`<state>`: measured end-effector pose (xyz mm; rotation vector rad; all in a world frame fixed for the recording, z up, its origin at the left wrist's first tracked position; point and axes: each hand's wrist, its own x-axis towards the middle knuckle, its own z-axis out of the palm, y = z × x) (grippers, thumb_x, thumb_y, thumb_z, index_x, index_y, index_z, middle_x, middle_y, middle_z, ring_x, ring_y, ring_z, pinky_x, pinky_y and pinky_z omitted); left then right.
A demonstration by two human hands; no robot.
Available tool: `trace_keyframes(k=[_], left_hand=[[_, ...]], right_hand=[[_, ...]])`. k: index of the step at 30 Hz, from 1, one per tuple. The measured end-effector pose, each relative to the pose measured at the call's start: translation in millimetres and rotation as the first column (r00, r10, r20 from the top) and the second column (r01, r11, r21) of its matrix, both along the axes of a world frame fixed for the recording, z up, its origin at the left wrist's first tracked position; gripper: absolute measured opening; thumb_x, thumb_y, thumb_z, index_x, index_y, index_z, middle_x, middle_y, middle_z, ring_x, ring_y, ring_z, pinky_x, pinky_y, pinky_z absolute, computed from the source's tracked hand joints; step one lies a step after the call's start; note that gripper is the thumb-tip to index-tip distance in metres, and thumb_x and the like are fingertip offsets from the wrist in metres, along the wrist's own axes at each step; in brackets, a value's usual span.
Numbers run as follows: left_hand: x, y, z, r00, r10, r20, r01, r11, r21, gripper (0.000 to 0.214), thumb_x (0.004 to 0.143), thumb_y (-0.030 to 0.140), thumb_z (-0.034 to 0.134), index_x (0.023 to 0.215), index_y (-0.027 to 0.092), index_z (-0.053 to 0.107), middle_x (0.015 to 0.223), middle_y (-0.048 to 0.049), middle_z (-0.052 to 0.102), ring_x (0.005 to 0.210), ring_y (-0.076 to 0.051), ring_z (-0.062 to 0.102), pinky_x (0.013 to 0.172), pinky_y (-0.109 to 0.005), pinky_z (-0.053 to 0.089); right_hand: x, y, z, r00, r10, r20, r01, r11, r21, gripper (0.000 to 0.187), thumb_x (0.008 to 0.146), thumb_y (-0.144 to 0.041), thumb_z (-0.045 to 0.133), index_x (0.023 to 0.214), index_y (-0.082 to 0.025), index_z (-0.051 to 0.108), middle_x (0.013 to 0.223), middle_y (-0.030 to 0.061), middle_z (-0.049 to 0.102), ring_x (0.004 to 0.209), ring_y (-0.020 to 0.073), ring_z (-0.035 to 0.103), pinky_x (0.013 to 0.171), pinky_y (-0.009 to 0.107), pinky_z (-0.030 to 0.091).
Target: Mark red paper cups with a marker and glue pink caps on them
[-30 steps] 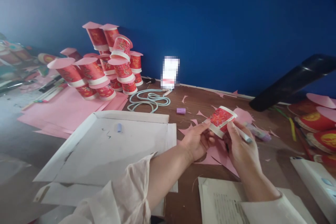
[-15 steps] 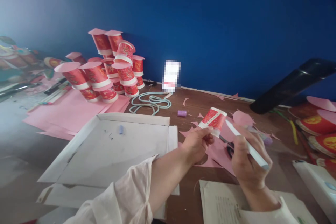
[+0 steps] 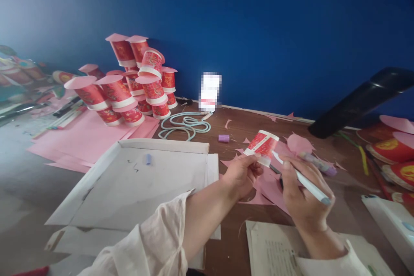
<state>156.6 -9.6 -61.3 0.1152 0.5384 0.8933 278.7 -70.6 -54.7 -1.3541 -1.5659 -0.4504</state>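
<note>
My left hand [image 3: 242, 174] grips a red paper cup [image 3: 262, 143] near its lower edge, thumb along the side. The cup lies tilted, with a white strip of printed text facing up and white bands at its ends. My right hand [image 3: 305, 194] is closed round a white marker pen [image 3: 308, 186], its tip close to the cup's right side; I cannot tell whether it touches. Under the hands lie pink paper scraps [image 3: 268, 185] and partly hidden scissors [image 3: 276, 169]. A purple pen cap [image 3: 224, 138] rests left of the cup.
Red cups with pink paper tops [image 3: 121, 90] stand stacked at the back left, beside pink sheets [image 3: 77, 138]. A white cardboard box lid [image 3: 171, 181] lies in front. Behind are a coiled cable [image 3: 187, 125] and a lit phone [image 3: 210, 90]. A black bottle [image 3: 359, 103] leans right.
The marker in my right hand has moved slightly left and down along the cup, its tip lower. My left hand keeps its hold, the cup turned a little.
</note>
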Motion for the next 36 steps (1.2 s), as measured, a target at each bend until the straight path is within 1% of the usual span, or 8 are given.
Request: trace_keyframes(k=[4, 9, 16, 19, 22, 26, 31, 36], left_hand=[[-0.5, 0.6, 3.7, 1.000, 0.017, -0.009, -0.018, 0.998, -0.056, 0.018, 0.066, 0.006, 0.078, 0.072, 0.012, 0.062, 0.063, 0.0016, 0.057, 0.052, -0.004, 0.046, 0.052, -0.015, 0.040], [-3.4, 1.3, 6.7, 0.999, 0.035, 0.012, -0.033, 0.994, -0.099, 0.011, 0.074, 0.006, 0.072, 0.072, 0.011, 0.062, 0.059, 0.0010, 0.055, 0.052, -0.005, 0.050, 0.052, -0.015, 0.042], [-7.2, 4.1, 10.5, 0.999, 0.009, 0.050, 0.001, 0.979, -0.204, 0.010, 0.079, 0.004, 0.067, 0.076, 0.011, 0.061, 0.059, 0.0022, 0.052, 0.049, -0.004, 0.049, 0.046, -0.013, 0.038], [-6.6, 5.3, 9.9, 0.999, 0.013, 0.043, -0.004, 0.979, -0.204, 0.008, 0.082, 0.005, 0.064, 0.078, 0.011, 0.062, 0.060, 0.0023, 0.052, 0.048, -0.003, 0.049, 0.046, -0.012, 0.038], [-6.0, 5.4, 9.3, 0.999, 0.006, 0.037, 0.002, 0.981, -0.194, 0.007, 0.083, 0.006, 0.064, 0.078, 0.010, 0.062, 0.059, 0.0024, 0.051, 0.048, -0.003, 0.049, 0.046, -0.012, 0.038], [-6.0, 4.4, 10.2, 1.000, 0.006, 0.020, -0.003, 0.982, -0.188, 0.009, 0.080, 0.006, 0.068, 0.074, 0.011, 0.062, 0.058, 0.0023, 0.051, 0.048, -0.004, 0.048, 0.046, -0.013, 0.037], [-5.9, 3.8, 10.4, 1.000, 0.002, 0.005, -0.001, 0.987, -0.160, 0.010, 0.079, 0.007, 0.068, 0.073, 0.011, 0.061, 0.058, 0.0018, 0.051, 0.049, -0.004, 0.047, 0.046, -0.013, 0.035], [-5.3, 4.3, 9.1, 1.000, 0.016, 0.011, -0.014, 0.983, -0.181, 0.011, 0.077, 0.007, 0.070, 0.072, 0.012, 0.061, 0.058, 0.0022, 0.051, 0.050, -0.004, 0.048, 0.048, -0.013, 0.036]], right_hand=[[-1.0, 0.8, 1.1, 1.000, -0.008, -0.002, 0.008, 1.000, -0.006, 0.016, 0.088, -0.009, 0.061, 0.100, -0.014, 0.070, 0.083, 0.0067, 0.072, 0.077, 0.0172, 0.067, 0.075, 0.031, 0.054], [-2.2, -0.7, 3.8, 1.000, -0.013, 0.007, 0.013, 1.000, 0.009, 0.017, 0.088, -0.009, 0.060, 0.100, -0.015, 0.070, 0.083, 0.0060, 0.073, 0.077, 0.0174, 0.067, 0.075, 0.031, 0.054], [-6.6, -4.7, 8.2, 0.999, -0.012, 0.037, 0.011, 1.000, 0.011, 0.016, 0.088, -0.009, 0.060, 0.099, -0.015, 0.069, 0.086, 0.0068, 0.073, 0.079, 0.0177, 0.068, 0.075, 0.030, 0.054], [-6.3, -5.1, 7.8, 0.999, -0.012, 0.042, 0.011, 1.000, 0.013, 0.016, 0.088, -0.009, 0.060, 0.098, -0.016, 0.069, 0.085, 0.0062, 0.073, 0.078, 0.0173, 0.068, 0.074, 0.030, 0.055], [-5.4, -4.5, 5.5, 0.999, 0.014, 0.039, -0.014, 1.000, -0.001, 0.015, 0.088, -0.011, 0.060, 0.099, -0.017, 0.069, 0.084, 0.0055, 0.073, 0.077, 0.0173, 0.068, 0.074, 0.031, 0.055], [-6.1, -3.4, 2.4, 0.999, 0.020, 0.030, -0.019, 0.999, -0.045, 0.015, 0.089, -0.014, 0.060, 0.100, -0.018, 0.069, 0.086, 0.0060, 0.074, 0.078, 0.0184, 0.068, 0.073, 0.032, 0.055], [-7.4, -3.1, 2.8, 0.999, 0.010, 0.038, -0.008, 0.999, -0.049, 0.014, 0.089, -0.013, 0.060, 0.098, -0.017, 0.069, 0.083, 0.0065, 0.073, 0.076, 0.0182, 0.068, 0.072, 0.031, 0.054], [-5.7, -2.8, 2.6, 1.000, 0.001, 0.022, -0.001, 1.000, -0.024, 0.012, 0.088, -0.012, 0.060, 0.095, -0.016, 0.069, 0.081, 0.0068, 0.072, 0.076, 0.0182, 0.067, 0.073, 0.032, 0.054]])
